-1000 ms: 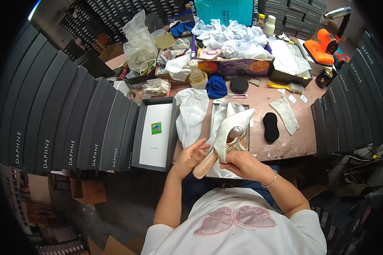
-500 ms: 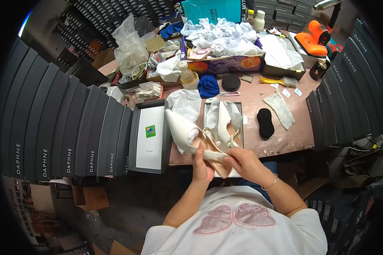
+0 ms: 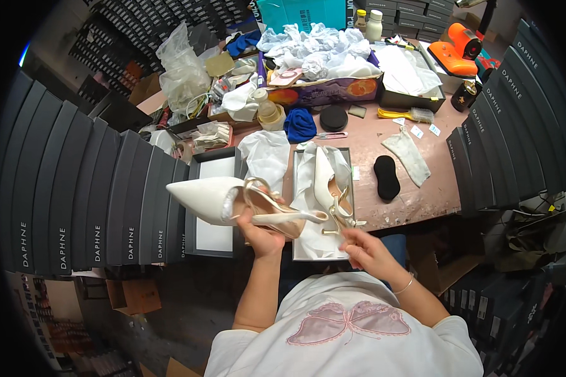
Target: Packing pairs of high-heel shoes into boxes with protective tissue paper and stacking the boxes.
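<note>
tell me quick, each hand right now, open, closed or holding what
Left hand: holding a white pointed slingback shoe.
Right hand: fingers partly curled near the boxed white pointed shoe; whether it grips anything cannot be told.

Left hand (image 3: pixel 264 240) grips with thumb (image 3: pixel 245 222) raised; right hand (image 3: pixel 372 254) hovers apart, fingers (image 3: pixel 353 240) bent, forearm (image 3: pixel 424 300) angled inward.

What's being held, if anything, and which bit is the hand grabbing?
The left hand holds a white shoe around its middle, behind the pointed toe. Whether the right hand holds anything can't be told.
</note>
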The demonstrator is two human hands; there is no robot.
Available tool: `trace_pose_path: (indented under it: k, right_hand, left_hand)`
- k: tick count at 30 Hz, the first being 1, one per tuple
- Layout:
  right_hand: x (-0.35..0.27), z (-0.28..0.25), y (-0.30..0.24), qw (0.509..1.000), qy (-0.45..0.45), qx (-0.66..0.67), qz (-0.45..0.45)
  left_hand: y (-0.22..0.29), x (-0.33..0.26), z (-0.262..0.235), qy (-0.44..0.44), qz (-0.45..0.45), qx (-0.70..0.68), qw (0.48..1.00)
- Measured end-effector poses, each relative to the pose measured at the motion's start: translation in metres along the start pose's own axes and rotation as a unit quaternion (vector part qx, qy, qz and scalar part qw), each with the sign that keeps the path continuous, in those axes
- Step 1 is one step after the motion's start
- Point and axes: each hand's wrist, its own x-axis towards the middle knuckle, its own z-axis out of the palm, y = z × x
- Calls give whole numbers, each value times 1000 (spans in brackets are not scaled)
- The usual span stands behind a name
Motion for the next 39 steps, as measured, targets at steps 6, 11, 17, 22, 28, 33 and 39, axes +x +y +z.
trace_pose_path:
  k: [6, 11, 17, 22, 28, 33, 39]
  right_hand:
    - [41, 13, -32, 990, -143, 1, -15]
    - [36, 31, -15, 991, -133, -6, 0]
    - [7, 40, -20, 977, -20, -176, -121]
    - [-30, 26, -1, 986, -16, -155, -65]
    - [0, -9, -21, 996, 39, -56, -53]
    - [23, 9, -25, 992, -122, 15, 40]
    - [48, 16, 29, 980, -143, 91, 104]
  left_hand:
    - [-9, -18, -2, -133, -13, -9, 991]
    - [-8, -18, -2, -14, 7, 56, 998]
    - [-22, -12, -15, 18, -32, 76, 996]
    - [10, 27, -25, 98, -57, -6, 993]
    - [-19, 12, -8, -100, -180, 47, 977]
    - [-65, -2, -11, -60, -236, 82, 966]
    - [-54, -47, -31, -103, 113, 491, 857]
